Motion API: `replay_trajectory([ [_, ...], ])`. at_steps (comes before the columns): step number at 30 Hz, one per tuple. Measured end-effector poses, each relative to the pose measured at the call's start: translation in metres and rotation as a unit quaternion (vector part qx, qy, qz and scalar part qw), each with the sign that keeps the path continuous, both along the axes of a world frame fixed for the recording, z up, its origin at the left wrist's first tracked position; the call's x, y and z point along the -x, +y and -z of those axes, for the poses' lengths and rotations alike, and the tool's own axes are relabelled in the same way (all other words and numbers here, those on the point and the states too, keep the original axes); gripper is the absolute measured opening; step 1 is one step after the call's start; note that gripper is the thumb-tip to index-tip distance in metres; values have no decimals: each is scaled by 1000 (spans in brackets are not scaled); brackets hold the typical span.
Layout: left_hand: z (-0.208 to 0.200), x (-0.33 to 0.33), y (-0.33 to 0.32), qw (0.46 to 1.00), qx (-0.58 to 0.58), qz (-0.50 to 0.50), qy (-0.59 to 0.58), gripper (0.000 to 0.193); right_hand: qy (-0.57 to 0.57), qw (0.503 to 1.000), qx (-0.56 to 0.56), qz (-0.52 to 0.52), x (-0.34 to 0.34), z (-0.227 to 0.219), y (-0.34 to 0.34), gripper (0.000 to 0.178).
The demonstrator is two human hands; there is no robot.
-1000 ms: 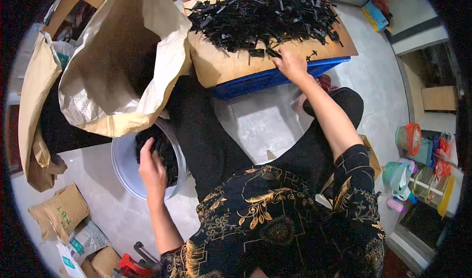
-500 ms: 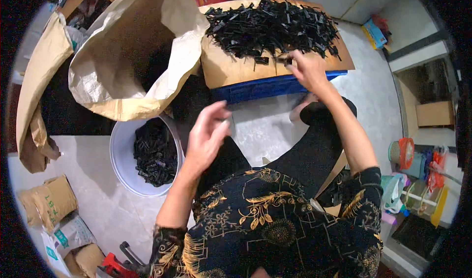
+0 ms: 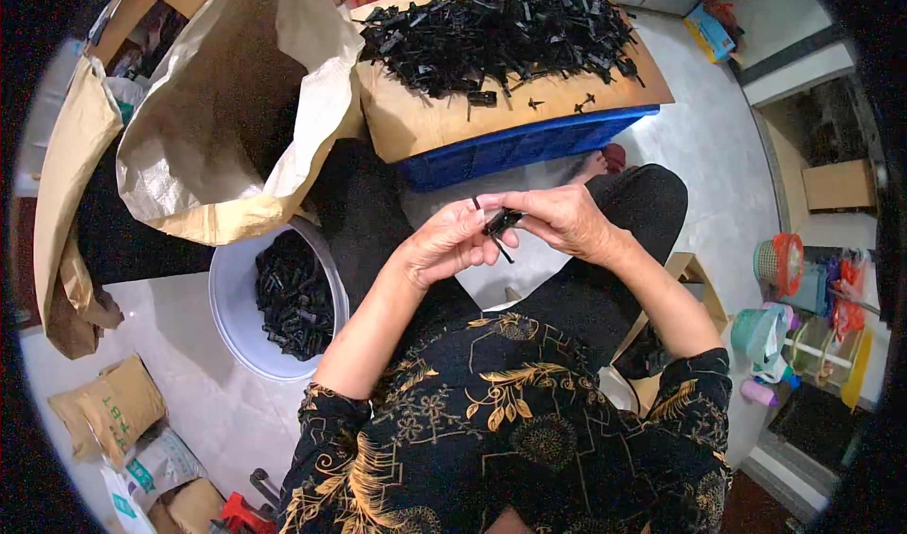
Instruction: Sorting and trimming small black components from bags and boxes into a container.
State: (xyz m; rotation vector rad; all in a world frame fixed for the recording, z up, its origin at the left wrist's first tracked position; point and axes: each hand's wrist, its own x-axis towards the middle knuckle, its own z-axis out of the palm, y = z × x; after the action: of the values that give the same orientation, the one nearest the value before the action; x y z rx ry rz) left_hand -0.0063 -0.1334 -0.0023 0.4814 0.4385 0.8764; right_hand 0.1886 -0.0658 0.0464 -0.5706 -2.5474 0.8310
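The left hand (image 3: 449, 243) and the right hand (image 3: 565, 220) meet in front of the shirt (image 3: 529, 383), both closed on one small black piece (image 3: 502, 222). The left thumb presses from above with its fingers loosely curled below; the right thumb and forefinger pinch the other side. A thin stem of the piece sticks out below the fingers, its end free.

The grip hangs in the gap between the knees in dark trousers (image 3: 642, 199), with pale floor (image 3: 487, 284) showing under it. Open air lies beyond the grip too, as far as the near edge of a wooden board (image 3: 420, 123) that rests over a blue bin (image 3: 529, 152). A heap of black pieces (image 3: 501, 33) covers the far part of the board; its near strip is mostly bare, though a few loose bits (image 3: 586, 102) lie close to the edge on the grip's right.

Left of the grip, past the left leg, stands a white bucket (image 3: 227, 312), its round rim open on the near side and more black pieces (image 3: 295, 298) inside. A large sack (image 3: 217, 109) gapes above it — its lower lip overhangs the bucket's far rim, narrowing the room there.
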Motion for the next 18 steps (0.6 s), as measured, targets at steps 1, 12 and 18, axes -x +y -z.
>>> replay_trajectory([
  [1,3,-1,-1,999,15,8,-37,61,11,1000,-8,-4,0,4,-1,47],
  [12,17,-14,7,974,28,-140,175,40,18,942,290,169,7,51,-10,21],
  [18,28,-22,12,941,-8,-154,302,33,17,927,342,157,19,68,-7,21],
])
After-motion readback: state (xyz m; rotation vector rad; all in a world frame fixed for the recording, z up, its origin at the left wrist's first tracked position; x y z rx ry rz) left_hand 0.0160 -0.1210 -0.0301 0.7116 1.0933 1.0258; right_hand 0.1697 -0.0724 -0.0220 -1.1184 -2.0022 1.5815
